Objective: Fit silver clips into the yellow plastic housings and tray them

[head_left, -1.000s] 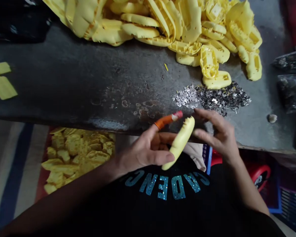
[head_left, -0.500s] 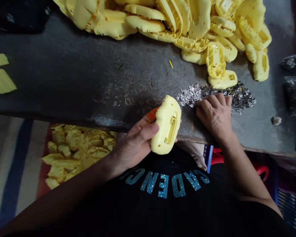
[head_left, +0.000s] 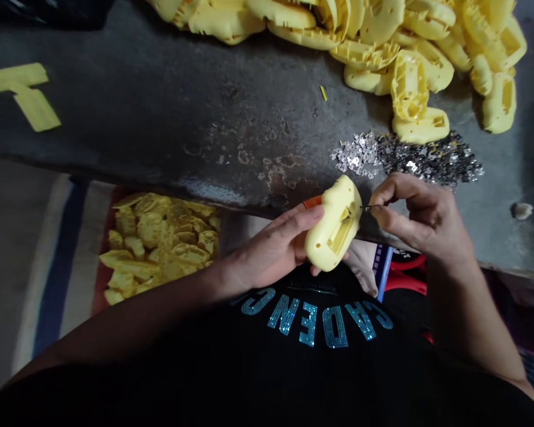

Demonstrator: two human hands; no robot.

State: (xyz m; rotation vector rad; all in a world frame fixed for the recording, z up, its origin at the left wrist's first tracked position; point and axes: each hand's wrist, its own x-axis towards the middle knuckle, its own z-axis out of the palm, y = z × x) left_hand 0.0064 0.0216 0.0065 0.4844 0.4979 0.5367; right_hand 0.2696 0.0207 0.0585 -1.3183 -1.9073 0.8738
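Yellow moulded plastic, one rounded oblong shell (head_left: pixel 333 224) with a long recess in its upward face, is gripped in the left hand (head_left: pixel 276 249), thumb on the near side and fingers passing underneath; an orange finger cover (head_left: pixel 312 203) shows behind it. The shell is held off the dark grey worn tabletop (head_left: pixel 160 101), in front of its near edge. The principal change noted concerns the right hand (head_left: pixel 431 219): half a second ago its fingers were down in the loose heap of small silvery and dark metal pieces (head_left: pixel 427 157); it has since come away and now pinches one slender dark metal piece (head_left: pixel 365 207) between thumb and forefinger, remaining fingers curled. That piece stands right at the shell's right-hand side; from where I stand I cannot tell whether the two touch. The left hand's grip is unchanged, recess upward. In my judgement, the work has passed from picking up a piece to presenting it to the shell, and no piece can be confirmed as newly seated. Beyond the heap lies a large pile of similar yellow shells (head_left: pixel 380 24); two flat yellow strips (head_left: pixel 36 110) lie at far left.
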